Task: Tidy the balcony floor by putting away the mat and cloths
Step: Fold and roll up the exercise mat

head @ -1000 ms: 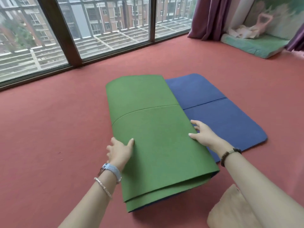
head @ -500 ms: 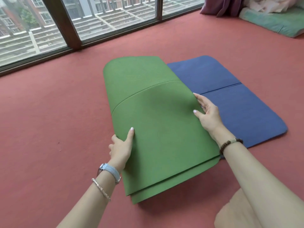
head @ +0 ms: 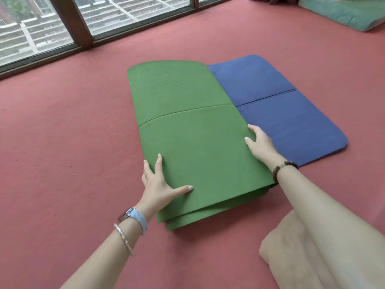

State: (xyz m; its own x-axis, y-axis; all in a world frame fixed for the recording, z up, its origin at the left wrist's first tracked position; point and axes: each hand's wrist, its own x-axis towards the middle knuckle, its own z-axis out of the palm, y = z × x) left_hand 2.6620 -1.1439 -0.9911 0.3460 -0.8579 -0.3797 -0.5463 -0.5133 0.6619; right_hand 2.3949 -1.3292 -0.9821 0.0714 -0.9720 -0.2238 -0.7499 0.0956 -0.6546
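Your left hand [head: 160,184] lay open and flat on the mat [head: 198,147], near the middle of the frame. The thumb [head: 183,189] stretched out to the right on the green top. One finger pointed up along the green, and the others sat at the mat's left edge. It pressed down and held nothing. A watch [head: 135,217] and a thin bangle [head: 124,238] were on that wrist.

Your right hand [head: 260,147] was at the right edge of the green part, where green met blue. Two fingertips [head: 246,139] touched the green. The other fingers were hidden behind the hand, so I cannot tell if it had hold of the edge. A bead band [head: 285,165] was round that wrist.

The mat lay on the red floor [head: 62,163] in the middle of the frame. Its green part was folded over in layers, and you could see the stacked edges at the near end. Its blue part [head: 291,122] lay flat on the floor, right of the green. A crease ran across both parts.

A pale beige thing [head: 291,257] sat in the lower right corner under your right arm. I cannot tell if it was a cloth. A big window [head: 41,28] ran along the top left. A green cushion [head: 343,13] lay on the floor in the upper right.
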